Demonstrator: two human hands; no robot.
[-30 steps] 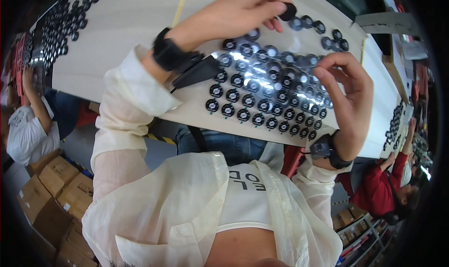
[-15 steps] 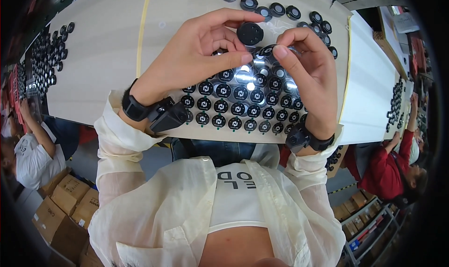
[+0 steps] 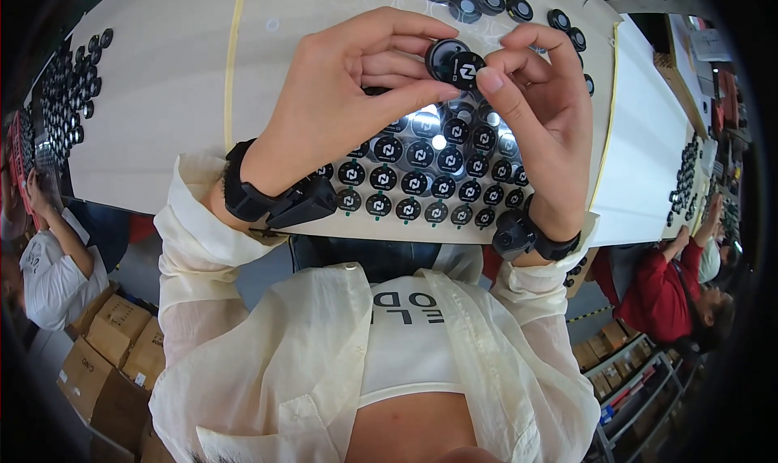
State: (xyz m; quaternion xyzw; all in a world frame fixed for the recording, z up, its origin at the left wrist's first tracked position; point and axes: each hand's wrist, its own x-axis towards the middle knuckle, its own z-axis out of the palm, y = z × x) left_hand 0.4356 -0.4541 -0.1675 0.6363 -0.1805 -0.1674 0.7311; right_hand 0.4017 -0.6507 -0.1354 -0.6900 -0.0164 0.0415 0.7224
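My left hand point(image 3: 344, 86) holds a black round puck-like part point(image 3: 439, 55) by its rim, between thumb and fingers. Pinched in my right hand point(image 3: 541, 110) is a thin black round label point(image 3: 468, 71) with a white emblem. The label overlaps the right side of the part's face; whether it is stuck to it I cannot tell. Below both hands lies a glossy clear sheet bearing rows of similar round labels point(image 3: 388, 149), many with small green tabs. My left forearm and hand partly hide its upper left.
Loose black round parts point(image 3: 490, 2) with pale centres lie along the table's far side. More cluster on the far left point(image 3: 69, 98). Yellow tape point(image 3: 235, 58) crosses the tabletop. Co-workers sit left point(image 3: 61, 264) and right point(image 3: 660, 281); cardboard boxes point(image 3: 117, 329) stand on the left floor.
The label in my right hand has moved up and left, its emblem side now in view, and overlaps the part. My left hand has tilted the part to another angle.
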